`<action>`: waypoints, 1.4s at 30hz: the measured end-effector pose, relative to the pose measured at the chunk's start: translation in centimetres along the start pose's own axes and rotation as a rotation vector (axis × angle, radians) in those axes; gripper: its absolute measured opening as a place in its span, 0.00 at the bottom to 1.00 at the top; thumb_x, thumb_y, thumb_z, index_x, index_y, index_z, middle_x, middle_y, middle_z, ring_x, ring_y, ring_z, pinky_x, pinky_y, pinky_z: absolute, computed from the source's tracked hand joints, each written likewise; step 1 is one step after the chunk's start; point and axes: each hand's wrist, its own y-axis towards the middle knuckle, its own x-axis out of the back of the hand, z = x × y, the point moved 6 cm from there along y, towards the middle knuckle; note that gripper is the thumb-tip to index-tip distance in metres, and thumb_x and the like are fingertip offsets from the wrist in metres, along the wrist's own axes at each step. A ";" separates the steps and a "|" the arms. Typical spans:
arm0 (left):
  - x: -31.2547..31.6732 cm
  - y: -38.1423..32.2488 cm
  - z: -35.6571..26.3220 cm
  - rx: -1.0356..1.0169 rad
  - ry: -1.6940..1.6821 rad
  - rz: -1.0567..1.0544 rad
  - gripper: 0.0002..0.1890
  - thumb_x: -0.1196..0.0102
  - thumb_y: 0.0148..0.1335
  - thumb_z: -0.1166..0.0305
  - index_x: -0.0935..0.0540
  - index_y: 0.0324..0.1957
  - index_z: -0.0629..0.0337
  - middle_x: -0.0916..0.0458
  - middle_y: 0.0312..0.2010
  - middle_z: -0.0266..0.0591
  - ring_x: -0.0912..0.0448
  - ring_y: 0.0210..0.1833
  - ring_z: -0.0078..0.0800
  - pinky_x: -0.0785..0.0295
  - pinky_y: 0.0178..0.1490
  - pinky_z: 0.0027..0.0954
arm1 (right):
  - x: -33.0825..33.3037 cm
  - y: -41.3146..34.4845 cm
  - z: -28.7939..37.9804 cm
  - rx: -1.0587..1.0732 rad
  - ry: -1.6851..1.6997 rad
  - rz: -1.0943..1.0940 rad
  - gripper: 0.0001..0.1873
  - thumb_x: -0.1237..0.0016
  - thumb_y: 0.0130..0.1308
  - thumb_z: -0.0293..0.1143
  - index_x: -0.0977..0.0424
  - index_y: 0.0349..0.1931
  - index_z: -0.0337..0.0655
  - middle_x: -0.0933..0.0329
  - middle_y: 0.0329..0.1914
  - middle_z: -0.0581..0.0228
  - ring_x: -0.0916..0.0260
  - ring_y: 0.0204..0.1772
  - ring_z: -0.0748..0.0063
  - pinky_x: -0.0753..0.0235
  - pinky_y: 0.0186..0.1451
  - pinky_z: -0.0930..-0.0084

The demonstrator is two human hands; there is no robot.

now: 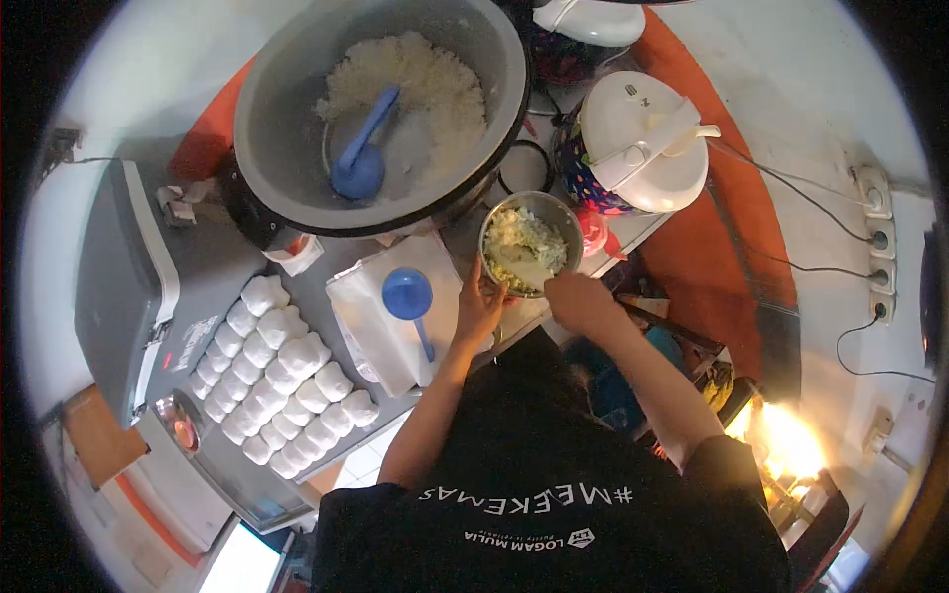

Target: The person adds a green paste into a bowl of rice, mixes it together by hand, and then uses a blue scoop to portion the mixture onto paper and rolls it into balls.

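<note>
A round metal bowl [489,215] holds rice mixed with yellow and green bits [530,233]. My left hand [480,307] grips its near left side, thumb against the wall. In my right hand [582,300] is a pale rice paddle [528,273], its blade down in the mixture. Left of the bowl, a blue round scoop [407,294] lies on a stack of white wrapping paper [367,285]. Beyond it stands a large pot [285,181], partly filled with white rice [415,70]; a blue rice paddle [359,167] rests inside.
Rows of white wrapped bundles [285,382] cover the left side of the table. A rice cooker with a white lid [645,141] stands at the back right, beside a red plastic bag [597,233]. Cords run to a wall power strip [878,237]. A bright lamp [786,441] glows at lower right.
</note>
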 end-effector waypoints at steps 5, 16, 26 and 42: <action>0.6 0.4 1.3 0.033 -0.155 -0.039 0.43 0.44 0.75 0.74 0.57 0.81 0.65 0.19 0.51 0.54 0.13 0.46 0.37 0.12 0.49 0.37 | -2.7 5.0 -1.1 0.070 -0.048 0.057 0.13 0.52 0.68 0.31 0.23 0.44 0.29 0.17 0.46 0.38 0.15 0.49 0.39 0.15 0.52 0.47; 0.6 0.6 0.1 0.169 -0.147 -0.064 0.33 0.55 0.82 0.67 0.50 0.81 0.63 0.19 0.44 0.46 0.12 0.44 0.36 0.11 0.45 0.35 | -3.7 2.5 -0.3 -0.097 0.041 0.161 0.12 0.53 0.69 0.30 0.18 0.39 0.32 0.18 0.45 0.41 0.18 0.50 0.39 0.19 0.55 0.46; 1.7 -0.2 -0.2 0.042 -0.047 -0.171 0.29 0.50 0.80 0.68 0.39 0.75 0.72 0.17 0.39 0.47 0.12 0.38 0.33 0.11 0.44 0.35 | 2.1 1.6 -1.6 0.188 -0.012 0.150 0.17 0.53 0.71 0.35 0.17 0.40 0.29 0.17 0.39 0.39 0.18 0.48 0.37 0.19 0.52 0.48; 1.4 -2.0 -3.5 -0.072 0.158 -0.136 0.38 0.46 0.76 0.75 0.50 0.81 0.61 0.19 0.43 0.47 0.12 0.39 0.35 0.12 0.44 0.34 | 0.7 1.5 -7.4 -0.181 0.234 0.332 0.21 0.57 0.79 0.39 0.22 0.40 0.26 0.18 0.24 0.48 0.17 0.27 0.54 0.19 0.30 0.55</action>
